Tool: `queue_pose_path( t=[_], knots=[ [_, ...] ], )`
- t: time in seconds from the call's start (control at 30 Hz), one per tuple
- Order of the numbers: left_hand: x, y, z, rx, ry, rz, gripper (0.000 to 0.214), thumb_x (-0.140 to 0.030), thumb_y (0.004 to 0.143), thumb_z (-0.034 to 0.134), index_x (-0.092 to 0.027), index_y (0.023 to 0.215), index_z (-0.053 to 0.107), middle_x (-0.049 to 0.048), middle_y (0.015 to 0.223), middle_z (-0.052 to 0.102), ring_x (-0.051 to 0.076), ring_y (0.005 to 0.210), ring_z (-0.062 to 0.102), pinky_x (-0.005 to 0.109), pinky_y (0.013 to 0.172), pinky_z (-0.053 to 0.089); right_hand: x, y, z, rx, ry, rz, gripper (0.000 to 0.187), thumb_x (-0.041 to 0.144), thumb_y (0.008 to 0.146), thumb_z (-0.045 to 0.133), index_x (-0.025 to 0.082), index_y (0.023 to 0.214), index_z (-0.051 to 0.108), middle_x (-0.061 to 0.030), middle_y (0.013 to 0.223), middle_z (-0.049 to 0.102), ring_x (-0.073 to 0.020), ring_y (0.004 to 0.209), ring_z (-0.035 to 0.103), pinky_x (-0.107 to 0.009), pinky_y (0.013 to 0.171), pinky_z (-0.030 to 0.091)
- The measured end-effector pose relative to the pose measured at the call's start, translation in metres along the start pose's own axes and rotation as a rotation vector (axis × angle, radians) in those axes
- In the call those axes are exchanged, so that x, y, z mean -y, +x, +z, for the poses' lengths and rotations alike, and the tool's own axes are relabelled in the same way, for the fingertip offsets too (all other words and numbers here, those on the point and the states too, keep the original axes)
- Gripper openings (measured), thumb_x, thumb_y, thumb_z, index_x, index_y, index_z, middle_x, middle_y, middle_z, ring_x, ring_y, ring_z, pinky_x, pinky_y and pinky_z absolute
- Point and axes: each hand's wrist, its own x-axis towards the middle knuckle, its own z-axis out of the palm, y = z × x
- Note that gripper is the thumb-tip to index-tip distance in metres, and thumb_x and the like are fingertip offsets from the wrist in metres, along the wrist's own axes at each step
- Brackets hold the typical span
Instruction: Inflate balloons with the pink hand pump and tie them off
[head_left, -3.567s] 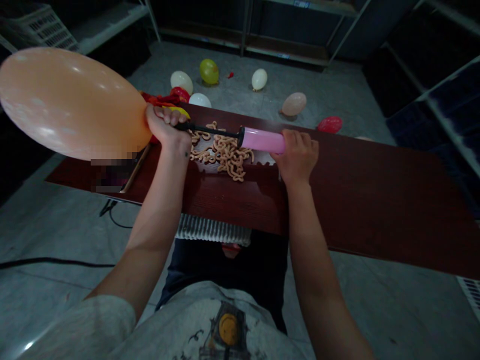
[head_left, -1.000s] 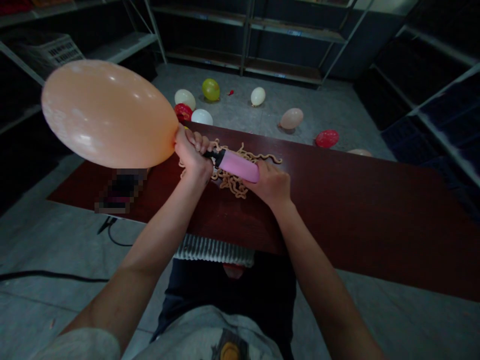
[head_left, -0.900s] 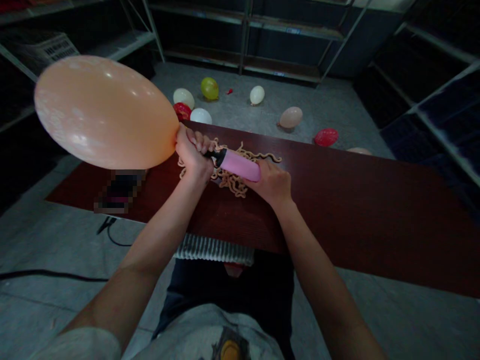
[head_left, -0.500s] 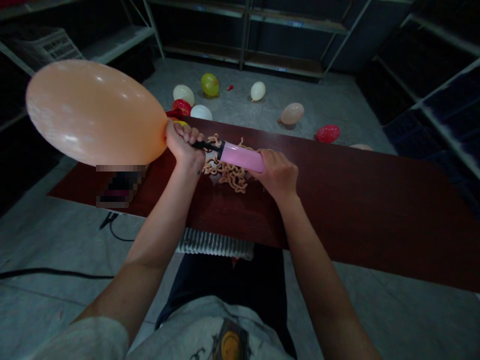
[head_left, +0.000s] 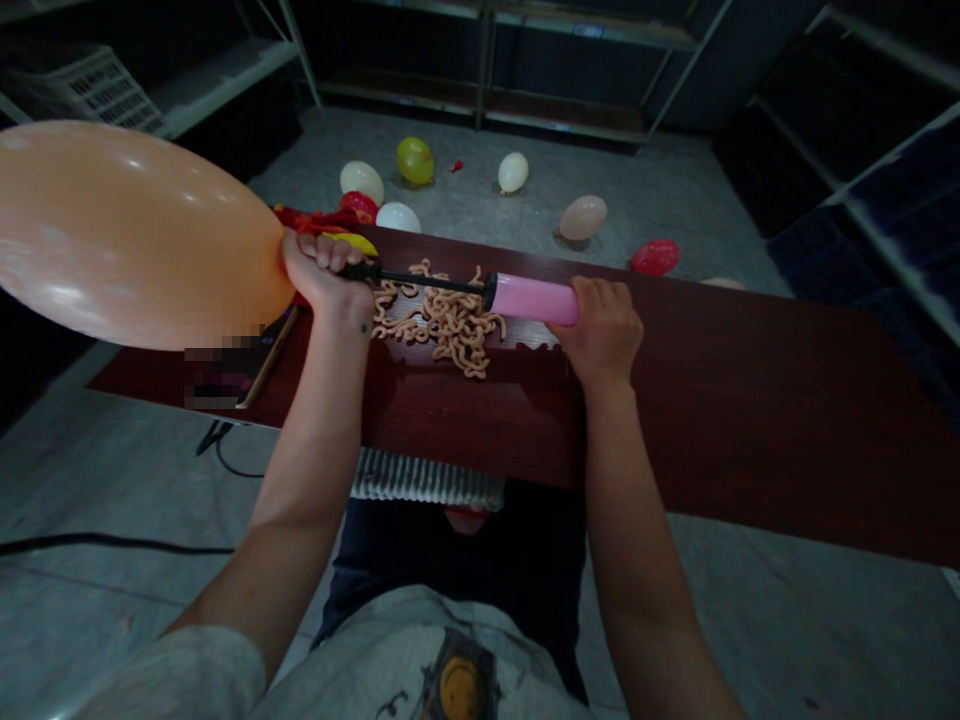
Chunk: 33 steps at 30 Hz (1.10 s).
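Observation:
A pink hand pump (head_left: 534,298) is stretched between my hands, its black rod (head_left: 435,281) drawn far out of the barrel. My right hand (head_left: 602,328) is wrapped round the barrel's right end. The black end of the pump is gripped in my left hand (head_left: 327,272), together with the neck of a large inflated peach balloon (head_left: 142,240). That balloon reaches past the left edge of the view. Its neck is hidden by my fingers. Under the pump, a tangle of thin peach curly balloons (head_left: 459,335) lies on the table.
The dark red table (head_left: 750,400) spans the view. Red and yellow uninflated balloons (head_left: 349,241) lie at its far left edge, near a partly blurred dark flat object (head_left: 266,350). Several inflated balloons, one of them yellow (head_left: 415,161), rest on the floor before metal shelves (head_left: 562,120).
My hands have moved apart, pulling the pump's rod much farther out of the barrel. The peach balloon has shifted left with my left hand, and more of the curly balloons shows.

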Motion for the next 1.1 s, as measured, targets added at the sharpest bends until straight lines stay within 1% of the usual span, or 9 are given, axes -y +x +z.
queue_pose_path(
  t=[0.1, 0.27, 0.43, 0.53, 0.63, 0.73, 0.83, 0.9, 1.1],
  knots=[
    [0.002, 0.001, -0.002, 0.075, 0.039, 0.177, 0.041, -0.02, 0.11, 0.027, -0.02, 0.07, 0.018, -0.0074, 0.05, 0.016, 0.007, 0.037, 0.02, 0.025, 0.049, 0.016, 0.003, -0.001, 0.004, 0.018, 0.015, 0.003, 0.046, 0.052, 0.092, 0.056, 0.016, 0.121, 0.057, -0.0158, 0.111, 0.066, -0.0322, 0.103, 0.056, -0.041, 0.081, 0.046],
    [0.005, 0.009, -0.004, 0.092, 0.074, 0.206, 0.044, -0.023, 0.109, 0.03, -0.02, 0.065, 0.021, -0.0073, 0.046, 0.019, 0.008, 0.037, 0.018, 0.027, 0.047, 0.016, 0.015, -0.002, 0.005, 0.051, 0.058, -0.015, 0.046, 0.056, 0.089, 0.056, 0.016, 0.111, 0.06, -0.0138, 0.103, 0.068, -0.0297, 0.098, 0.057, -0.037, 0.077, 0.044],
    [0.016, 0.005, -0.007, 0.06, 0.216, 0.124, 0.051, -0.044, 0.107, 0.033, -0.021, 0.062, 0.027, -0.0057, 0.047, 0.02, 0.01, 0.037, 0.021, 0.027, 0.043, 0.023, 0.034, -0.002, 0.001, 0.102, 0.118, -0.057, 0.043, 0.05, 0.085, 0.063, 0.016, 0.112, 0.061, -0.0133, 0.106, 0.07, -0.0282, 0.096, 0.06, -0.035, 0.073, 0.043],
    [0.03, -0.007, -0.007, -0.002, 0.28, 0.034, 0.054, -0.055, 0.105, 0.035, -0.021, 0.063, 0.031, -0.0051, 0.047, 0.022, 0.01, 0.037, 0.026, 0.026, 0.043, 0.026, 0.05, -0.001, 0.0, 0.134, 0.153, -0.071, 0.043, 0.049, 0.083, 0.065, 0.015, 0.11, 0.062, -0.0147, 0.107, 0.07, -0.028, 0.094, 0.062, -0.034, 0.07, 0.043],
    [0.041, -0.023, -0.004, 0.013, 0.277, -0.006, 0.056, -0.058, 0.104, 0.036, -0.021, 0.062, 0.031, -0.0043, 0.047, 0.022, 0.011, 0.037, 0.028, 0.026, 0.042, 0.026, 0.065, 0.0, 0.001, 0.156, 0.16, -0.071, 0.044, 0.051, 0.082, 0.066, 0.014, 0.106, 0.063, -0.016, 0.103, 0.072, -0.0276, 0.091, 0.064, -0.033, 0.067, 0.042],
    [0.045, -0.037, 0.002, 0.045, 0.271, 0.019, 0.057, -0.053, 0.107, 0.035, -0.02, 0.061, 0.027, -0.0042, 0.047, 0.02, 0.01, 0.036, 0.025, 0.026, 0.042, 0.025, 0.07, 0.0, 0.002, 0.14, 0.173, -0.067, 0.044, 0.052, 0.082, 0.066, 0.014, 0.105, 0.064, -0.0151, 0.101, 0.072, -0.0272, 0.089, 0.065, -0.033, 0.066, 0.041],
    [0.044, -0.043, 0.008, 0.072, 0.264, 0.076, 0.055, -0.039, 0.11, 0.033, -0.019, 0.06, 0.022, -0.0046, 0.047, 0.017, 0.009, 0.035, 0.019, 0.025, 0.041, 0.023, 0.069, 0.0, 0.004, 0.109, 0.195, -0.076, 0.044, 0.053, 0.083, 0.065, 0.015, 0.104, 0.065, -0.0135, 0.098, 0.072, -0.0266, 0.087, 0.066, -0.033, 0.065, 0.042],
    [0.043, -0.043, 0.01, 0.074, 0.253, 0.095, 0.054, -0.032, 0.11, 0.032, -0.019, 0.059, 0.021, -0.005, 0.047, 0.015, 0.009, 0.035, 0.017, 0.025, 0.04, 0.022, 0.068, 0.001, 0.004, 0.091, 0.206, -0.076, 0.045, 0.054, 0.083, 0.065, 0.015, 0.105, 0.065, -0.013, 0.096, 0.073, -0.0265, 0.087, 0.066, -0.033, 0.065, 0.043],
    [0.043, -0.033, 0.007, 0.106, 0.195, 0.104, 0.055, -0.028, 0.109, 0.03, -0.019, 0.057, 0.02, -0.0059, 0.048, 0.013, 0.009, 0.035, 0.014, 0.025, 0.04, 0.019, 0.065, 0.002, 0.004, 0.062, 0.212, -0.084, 0.048, 0.054, 0.084, 0.066, 0.016, 0.113, 0.064, -0.013, 0.105, 0.073, -0.026, 0.092, 0.066, -0.033, 0.069, 0.045]
  ],
)
